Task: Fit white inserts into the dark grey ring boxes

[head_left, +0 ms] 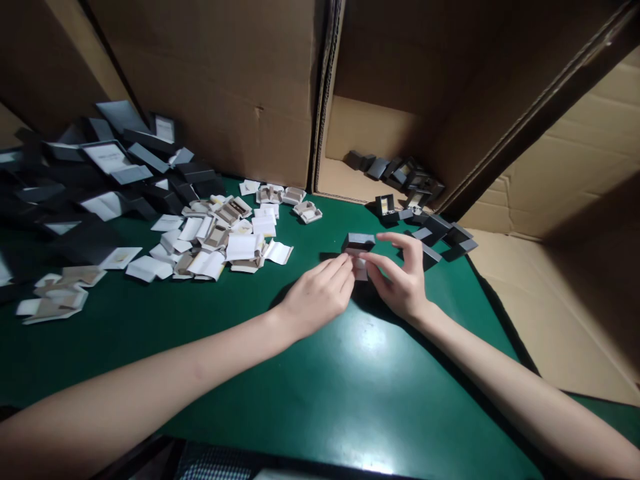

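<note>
A small black box (359, 241) stands tilted between my two hands over the green table, with a white folded card insert (361, 269) showing beneath its lower edge. My left hand (320, 293) is closed, its fingertips pressed together at the box's lower left side. From the right, the fingers of my right hand (403, 277) bend around the box. One fingertip touches where the card meets the box, while the index finger arches near the upper right corner. Whether the card is inside the box is hidden by the fingers.
Left of my hands lies a pile of white card inserts (244, 247), with a large heap of black boxes (145, 157) behind. Several small black boxes (437, 228) lie at the right, some inside an open cardboard carton (355, 127). Another carton (545, 293) borders the green table (320, 387).
</note>
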A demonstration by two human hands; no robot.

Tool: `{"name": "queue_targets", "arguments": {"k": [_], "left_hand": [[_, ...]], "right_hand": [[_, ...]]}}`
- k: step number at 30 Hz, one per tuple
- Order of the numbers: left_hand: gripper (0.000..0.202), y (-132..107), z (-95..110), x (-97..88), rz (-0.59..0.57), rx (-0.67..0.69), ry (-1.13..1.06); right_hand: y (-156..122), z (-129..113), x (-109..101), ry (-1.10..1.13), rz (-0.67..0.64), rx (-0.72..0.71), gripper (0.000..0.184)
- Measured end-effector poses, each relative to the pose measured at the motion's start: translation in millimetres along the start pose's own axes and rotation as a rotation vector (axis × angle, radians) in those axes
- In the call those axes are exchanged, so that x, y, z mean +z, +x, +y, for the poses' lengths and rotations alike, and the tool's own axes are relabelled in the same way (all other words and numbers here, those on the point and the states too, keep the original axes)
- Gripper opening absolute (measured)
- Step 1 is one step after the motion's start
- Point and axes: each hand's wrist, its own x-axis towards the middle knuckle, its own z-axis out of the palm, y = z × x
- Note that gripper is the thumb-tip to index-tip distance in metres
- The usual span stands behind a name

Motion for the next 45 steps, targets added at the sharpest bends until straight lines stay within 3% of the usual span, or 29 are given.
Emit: {"name": "queue_targets", "arguments": {"k": [3, 6, 17, 27, 31, 37, 45], "left_hand": [[0.027, 1, -2, 1.2, -0.033, -0.019, 0.005], [0.033, 1, -5, 2.5, -0.064, -0.036, -0.007], [0.039, 5, -11, 1.7, -0.125, -0.011, -0.077], [0.05, 4, -16, 5.6, -0.183, -0.004, -0.02], [0.052, 2, -19, 6.7, -0.194, -0.074, -0.095], [0.047, 0, -21, 5.6, -0.172, -0.159, -0.203], [0.045, -2, -24, 1.6, -0.09, -0.119, -0.271]], "right_hand": [[1, -4, -2, 0.043, -0.08, -0.101, 0.027], [3, -5, 0, 0.092, -0.194, -0.101, 0.033], [3, -5, 1, 0.057, -0.254, -0.013, 0.032], [0, 2, 4, 0.14, -0.341, -0.057, 0.046], [2, 9, 2, 0.187, -0.262, 0.003, 0.037], [4, 41, 4, 0.125, -0.081, 0.141, 0.029], [2, 45, 6, 0.194, -0.262, 0.061, 0.025]]}}
